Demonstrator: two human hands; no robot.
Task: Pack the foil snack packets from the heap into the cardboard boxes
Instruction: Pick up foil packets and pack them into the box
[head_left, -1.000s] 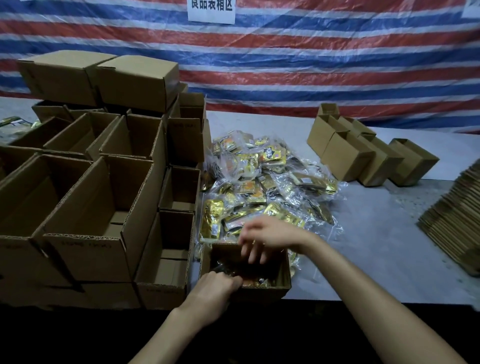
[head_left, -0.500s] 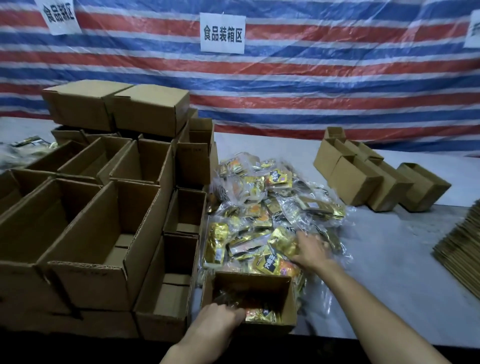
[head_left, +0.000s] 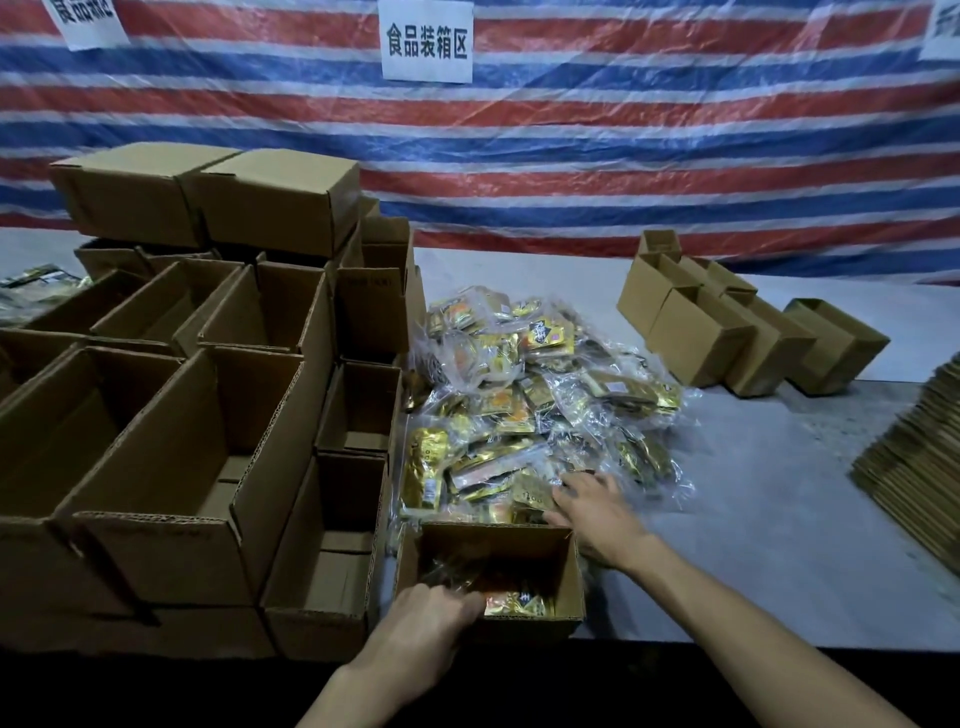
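Note:
A heap of gold foil snack packets (head_left: 535, 395) in clear wrappers lies mid-table. Just in front of it, at the table's near edge, stands a small open cardboard box (head_left: 566, 582) with a few packets (head_left: 511, 603) inside. My left hand (head_left: 426, 623) grips the box's near wall, fingers curled over the rim. My right hand (head_left: 597, 512) rests palm down on the near edge of the heap, fingers spread over a gold packet (head_left: 532, 499); whether it grips the packet is unclear.
Many empty open cardboard boxes (head_left: 171, 467) are stacked to the left, two closed ones (head_left: 208, 197) on top. More small boxes (head_left: 727, 332) lie at the back right. Flat cardboard blanks (head_left: 919, 467) are stacked at the right edge. A striped tarp hangs behind.
My right hand left the box, reached to the heap's right side, then slid back to its near edge. My left hand stayed on the box. The camera tilted up.

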